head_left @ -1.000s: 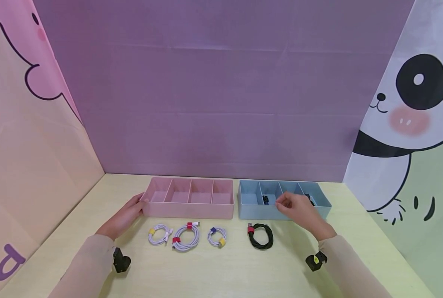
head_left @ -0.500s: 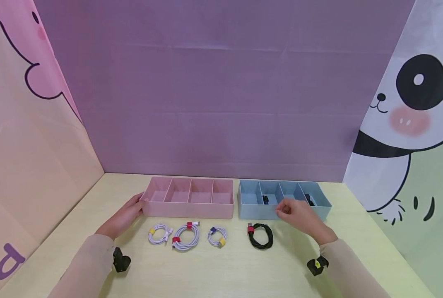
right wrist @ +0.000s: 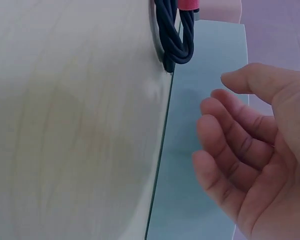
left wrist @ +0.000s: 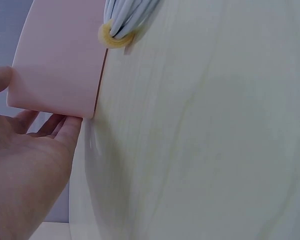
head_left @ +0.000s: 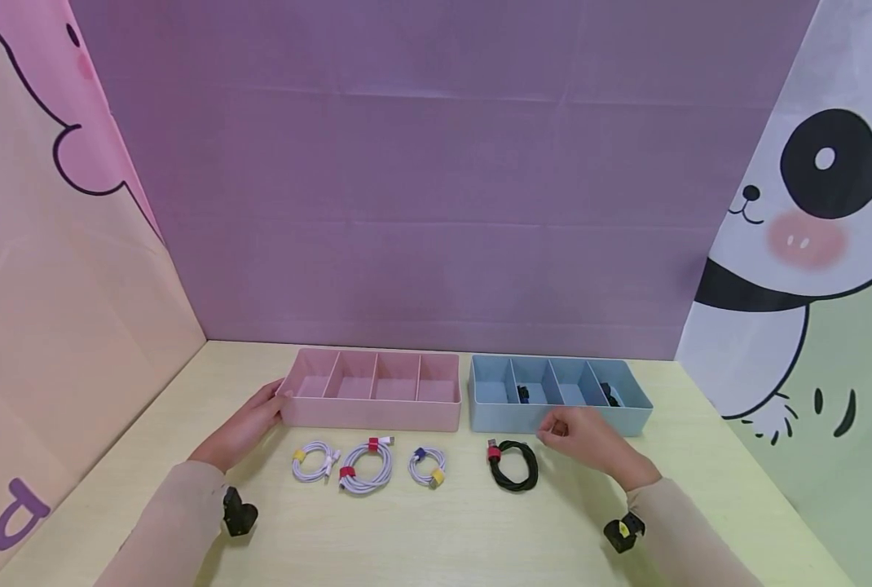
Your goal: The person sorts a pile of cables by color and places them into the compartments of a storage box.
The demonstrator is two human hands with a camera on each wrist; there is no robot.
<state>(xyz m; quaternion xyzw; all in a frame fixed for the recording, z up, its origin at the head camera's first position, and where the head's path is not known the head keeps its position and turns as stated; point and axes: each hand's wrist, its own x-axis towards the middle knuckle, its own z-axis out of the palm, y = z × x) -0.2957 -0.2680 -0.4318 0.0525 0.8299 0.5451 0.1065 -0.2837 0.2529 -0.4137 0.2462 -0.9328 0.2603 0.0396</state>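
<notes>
My left hand (head_left: 248,422) holds the left end of a pink four-part organizer box (head_left: 370,414); in the left wrist view the thumb is at the rim and the fingers lie against the end wall. In front of a blue divided organizer box (head_left: 509,419) hovers my right hand (head_left: 590,440), fingers loosely curled with nothing between them. Just left of that hand lies a coiled black cable (head_left: 528,477) with a red tie. Small dark coiled items (head_left: 523,395) sit in the blue box's second compartment, and another dark item (head_left: 609,395) is in its rightmost one.
Three coiled white cables lie in front of the pink box: one with a yellow tie (head_left: 310,473), a larger one with red ties (head_left: 386,469), and a small one (head_left: 416,473) with blue and yellow ties. A purple backdrop (head_left: 436,204) stands behind the boxes.
My right hand has drawn back from over the blue box toward its front side, a little lower and nearer the black cable. The left hand and boxes stay put.
</notes>
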